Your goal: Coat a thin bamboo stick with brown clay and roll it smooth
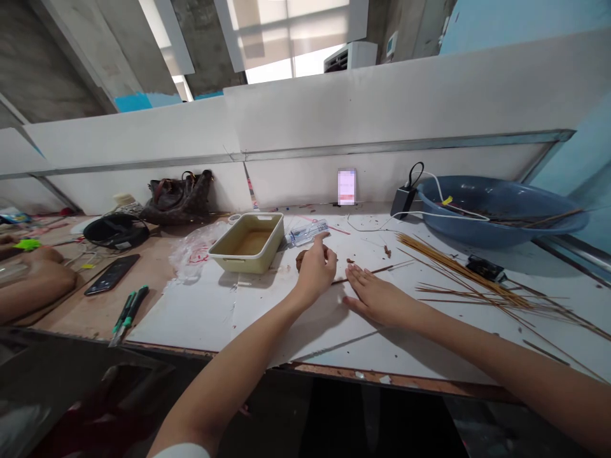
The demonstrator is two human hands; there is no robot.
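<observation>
My left hand (316, 267) is curled over a small brown lump (301, 258) on the white work surface, fingers closed round it. My right hand (375, 294) lies flat with fingers stretched out, palm down, on a thin brown stick (382, 271) that runs across the board. A pile of thin bamboo sticks (458, 270) lies just right of my right hand. A cream rectangular tray (248, 242) stands left of my left hand, and a small clear plastic bottle (306, 231) lies beyond it.
A blue basin (496, 213) with sticks sits at back right, beside a charger and white cable (405, 197). A phone (346, 186) leans on the white partition. On the left lie a black phone (112, 275), green-handled tools (128, 310), a bag (179, 197) and another person's arm (33, 283).
</observation>
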